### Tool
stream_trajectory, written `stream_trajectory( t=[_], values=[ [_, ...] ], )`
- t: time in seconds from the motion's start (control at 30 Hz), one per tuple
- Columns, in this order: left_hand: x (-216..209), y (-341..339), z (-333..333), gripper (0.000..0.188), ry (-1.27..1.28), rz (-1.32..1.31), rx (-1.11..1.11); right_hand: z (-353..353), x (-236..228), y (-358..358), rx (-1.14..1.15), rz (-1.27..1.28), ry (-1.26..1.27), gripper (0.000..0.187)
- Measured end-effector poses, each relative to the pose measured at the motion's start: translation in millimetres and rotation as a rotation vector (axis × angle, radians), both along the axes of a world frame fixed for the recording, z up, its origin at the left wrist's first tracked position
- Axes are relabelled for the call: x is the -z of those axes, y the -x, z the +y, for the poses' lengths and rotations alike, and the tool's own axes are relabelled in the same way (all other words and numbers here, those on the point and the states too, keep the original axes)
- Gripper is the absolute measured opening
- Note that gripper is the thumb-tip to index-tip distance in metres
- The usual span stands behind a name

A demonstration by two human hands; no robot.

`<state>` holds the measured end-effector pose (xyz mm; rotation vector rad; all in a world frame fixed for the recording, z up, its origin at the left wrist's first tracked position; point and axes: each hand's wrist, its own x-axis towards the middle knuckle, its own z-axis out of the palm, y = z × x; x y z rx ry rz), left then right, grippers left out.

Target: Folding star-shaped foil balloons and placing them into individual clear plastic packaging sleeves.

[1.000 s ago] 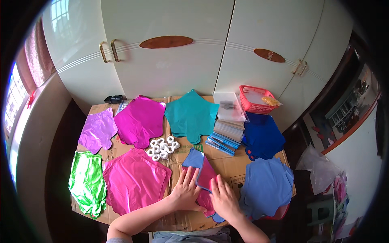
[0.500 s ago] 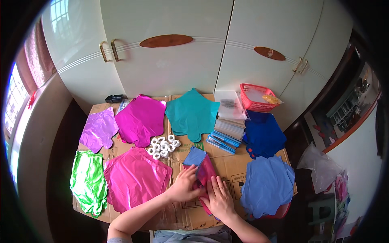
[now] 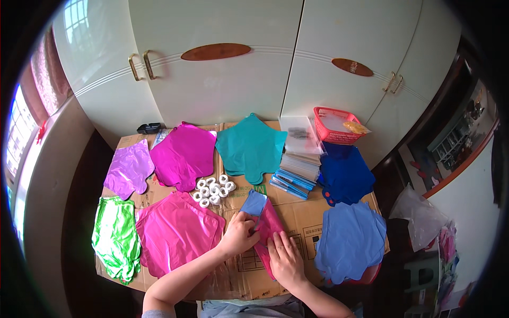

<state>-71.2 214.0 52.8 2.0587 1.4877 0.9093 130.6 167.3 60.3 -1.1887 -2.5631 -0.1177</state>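
Observation:
A folded strip of foil balloons (image 3: 270,218), magenta-pink on the outside with a blue part (image 3: 253,203) showing at its far end, lies on the cardboard in front of me. My left hand (image 3: 239,233) is at its left edge, with fingers curled in and pinching the foil there. Flat on the lower right side of the strip rests my right hand (image 3: 286,258), fingers stretched out and pressing down. To the left is a pink stack of flat star-shaped foil balloons (image 3: 177,233). A blue stack (image 3: 350,241) lies to the right.
White ribbon rolls (image 3: 214,189) are clustered beyond my left hand. Purple (image 3: 183,156), teal (image 3: 251,148), lilac (image 3: 129,167), green (image 3: 115,238) and dark blue (image 3: 347,175) foil stacks surround the cardboard (image 3: 233,204). Blue-edged packets (image 3: 294,177) and a red basket (image 3: 336,130) stand at the far right.
My left hand has shifted slightly left and its fingers have curled in. More of the pink foil shows between my hands. The right hand stays flat in nearly the same place.

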Motion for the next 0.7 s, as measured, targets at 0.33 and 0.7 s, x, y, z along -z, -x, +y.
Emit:
stream_trajectory(
  t=[0.33,0.7],
  values=[
    [-22.4,-4.9,-1.0,0.015,-0.050,0.032,-0.092,-0.7,6.1,1.1,0.005,0.077,0.046,0.039],
    [-16.6,-2.0,10.8,0.016,0.154,-0.078,-0.119,2.0,5.7,-1.4,-0.037,0.125,0.065,0.038]
  ],
)
